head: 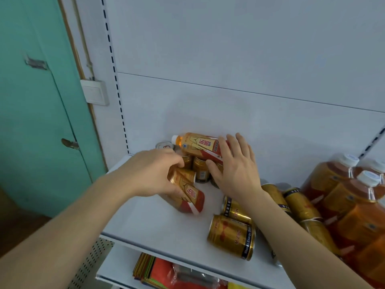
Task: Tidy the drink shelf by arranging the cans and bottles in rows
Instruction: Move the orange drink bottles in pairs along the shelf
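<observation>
On the white shelf [145,222], my left hand [152,172] is closed around a small gold-and-red bottle [189,195] that lies tilted. My right hand [235,165] holds a second gold-and-red bottle [198,144], lifted sideways above several upright gold cans [201,168] at the back left, its white cap pointing left. Gold cans lie on their sides at the front: one [232,236] near the shelf edge, another [235,210] behind it, and more [300,203] to the right of my right forearm.
Several large orange bottles with white caps [354,197] stand at the shelf's right end. The lower shelf holds colourful packets [166,272]. A green door [31,101] and a wall switch [94,92] are to the left. The white back panel [250,59] rises behind.
</observation>
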Available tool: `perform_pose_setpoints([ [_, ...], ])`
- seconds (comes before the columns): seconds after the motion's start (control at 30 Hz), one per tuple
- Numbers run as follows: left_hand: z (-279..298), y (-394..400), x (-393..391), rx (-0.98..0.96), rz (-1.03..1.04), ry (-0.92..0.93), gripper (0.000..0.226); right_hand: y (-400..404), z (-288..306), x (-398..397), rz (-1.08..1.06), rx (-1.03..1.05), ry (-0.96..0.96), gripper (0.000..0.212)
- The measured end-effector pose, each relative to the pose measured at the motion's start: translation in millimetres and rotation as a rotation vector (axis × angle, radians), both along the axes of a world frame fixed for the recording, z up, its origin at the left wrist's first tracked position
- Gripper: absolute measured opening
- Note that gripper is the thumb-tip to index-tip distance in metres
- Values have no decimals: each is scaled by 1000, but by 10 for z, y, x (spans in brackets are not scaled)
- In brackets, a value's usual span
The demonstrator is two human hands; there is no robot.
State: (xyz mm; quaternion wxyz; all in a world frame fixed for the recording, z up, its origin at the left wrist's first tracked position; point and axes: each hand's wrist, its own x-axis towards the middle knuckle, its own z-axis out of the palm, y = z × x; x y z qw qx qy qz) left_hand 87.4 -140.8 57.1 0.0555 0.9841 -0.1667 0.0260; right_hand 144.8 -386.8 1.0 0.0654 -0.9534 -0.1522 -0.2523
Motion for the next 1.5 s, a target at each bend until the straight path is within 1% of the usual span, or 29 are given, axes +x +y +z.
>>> perform_pose_setpoints([
  [0.13,201,82,138,186,-98,-5,65,108,70,165,-21,-38,17,76],
  [0.17,207,93,168,201,-116,-19,66,142,86,193,-28,-49,27,77],
  [0.23,179,105,208,149,-147,-54,75,192,97,230,-45,-64,58,77],
  [0.27,148,108,222,80,-154,-63,83,208,95,245,-54,-71,77,75],
  [0.33,36,120,220,-126,-158,-59,95,216,79,271,-67,-88,99,70],
  [0.43,-267,135,170,-501,-172,-77,105,184,86,304,-49,-68,84,65],
  [0.5,-494,123,137,-764,-121,-100,112,159,136,334,-35,-51,101,70],
  [0.57,-655,69,96,-959,-26,-88,112,140,188,379,-48,-61,153,77],
  [0.63,-789,4,68,-1063,46,-95,106,141,241,426,-63,-71,212,79],
  [0.7,-889,-43,27,-1098,94,-107,96,162,281,461,-67,-94,260,80],
  [0.73,-924,-61,-1,-1083,105,-94,92,178,296,471,-69,-114,273,80],
  [0.8,-982,-97,-53,-977,103,-56,87,198,316,486,-83,-159,271,79],
  [0.87,-1035,-114,-84,-875,91,-42,87,213,353,508,-99,-196,252,78],
  [0.9,-1045,-110,-93,-859,90,-32,89,227,376,517,-104,-215,246,78],
  [1.0,-1018,-72,-96,-866,98,-26,93,298,416,523,-109,-302,218,79],
  [1.07,-985,-49,-93,-906,100,-17,89,323,397,494,-99,-294,194,78],
  [1.17,-961,-1,-119,-1006,127,-2,84,279,292,343,-108,-180,162,73],
  [1.23,-941,33,-128,-1056,174,-32,79,229,230,166,-121,-7,131,73],
  [1.3,-873,51,-129,-1148,204,-63,69,222,220,-80,-109,293,93,73],
  [1.37,-734,35,-127,-1244,203,-97,65,253,242,-366,-93,625,96,73],
  [1.4,-653,15,-132,-1287,187,-120,64,282,252,-510,-75,737,112,75],
  [1.43,-577,-17,-140,-1325,164,-142,63,310,247,-640,-52,794,117,78],
  [1.5,-460,-115,-174,-1389,108,-153,53,346,194,-860,-29,807,115,85],
])
